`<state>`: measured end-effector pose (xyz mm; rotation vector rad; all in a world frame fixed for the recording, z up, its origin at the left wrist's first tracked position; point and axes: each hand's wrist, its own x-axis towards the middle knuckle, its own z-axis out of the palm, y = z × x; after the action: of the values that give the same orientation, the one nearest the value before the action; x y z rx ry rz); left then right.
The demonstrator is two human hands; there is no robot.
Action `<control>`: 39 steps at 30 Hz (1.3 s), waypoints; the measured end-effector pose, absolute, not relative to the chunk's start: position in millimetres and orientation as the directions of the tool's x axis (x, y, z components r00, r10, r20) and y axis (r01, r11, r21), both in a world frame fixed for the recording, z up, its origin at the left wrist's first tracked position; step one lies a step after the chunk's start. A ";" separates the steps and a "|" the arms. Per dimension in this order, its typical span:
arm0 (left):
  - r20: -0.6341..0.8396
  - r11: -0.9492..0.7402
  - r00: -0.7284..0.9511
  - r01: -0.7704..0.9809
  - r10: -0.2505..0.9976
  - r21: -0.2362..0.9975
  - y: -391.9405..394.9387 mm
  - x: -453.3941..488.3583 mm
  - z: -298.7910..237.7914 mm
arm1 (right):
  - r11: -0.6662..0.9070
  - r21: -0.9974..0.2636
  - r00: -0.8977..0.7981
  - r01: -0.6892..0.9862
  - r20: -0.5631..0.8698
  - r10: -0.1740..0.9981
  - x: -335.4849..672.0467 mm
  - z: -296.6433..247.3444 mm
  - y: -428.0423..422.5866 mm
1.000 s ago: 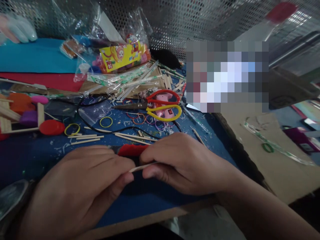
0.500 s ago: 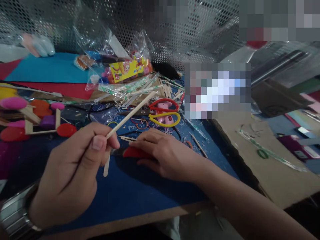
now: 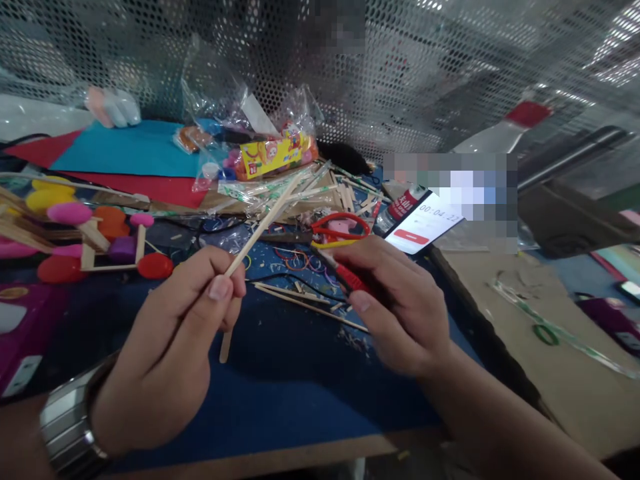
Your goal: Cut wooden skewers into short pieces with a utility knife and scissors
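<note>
My left hand (image 3: 185, 340) pinches a thin wooden craft stick (image 3: 264, 223) between thumb and fingers. The stick slants up to the right, and a rounded wooden end shows below the fingers. Closed around a red-handled tool (image 3: 351, 279), my right hand (image 3: 407, 307) is to the right of the stick, apart from it. The tool's grey metal tip points up and left; its exact kind is partly hidden by the fingers. Thin wooden sticks (image 3: 313, 308) lie on the blue tabletop (image 3: 280, 400) between my hands. Scissors (image 3: 345, 220) with red and yellow handles lie just beyond my right hand.
At left stands a wooden stick model (image 3: 113, 267) with colored clay pieces. Behind are a clay packet (image 3: 273, 157) and blue sheet (image 3: 120, 148). A phone (image 3: 417, 223) showing a timer leans near a bottle (image 3: 403, 203). Cardboard (image 3: 530, 293) lies at right.
My right hand has lifted the red-handled tool off the table and moved right and up with it. My left hand still holds the stick. The view has shifted slightly.
</note>
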<state>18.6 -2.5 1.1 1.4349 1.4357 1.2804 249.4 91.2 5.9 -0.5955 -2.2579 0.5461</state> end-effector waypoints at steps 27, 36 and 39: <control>0.285 -0.294 0.087 0.440 0.954 0.849 -9.7 16.1 -3.8 | 0.871 -0.458 -0.709 0.178 0.554 0.436 251.6 4.2 77.8; 0.298 -0.307 0.096 0.475 0.950 0.825 -4.4 18.3 -2.0 | 0.883 -0.445 -0.683 0.150 0.599 0.418 248.7 3.1 79.9; 0.304 -0.322 0.117 0.476 0.945 0.818 -3.0 18.2 -0.2 | 0.884 -0.445 -0.685 0.148 0.599 0.416 247.5 3.2 80.7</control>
<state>18.2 -3.0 -0.2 1.8641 1.3749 1.1369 247.5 80.7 3.2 -0.4028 -2.3127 0.4722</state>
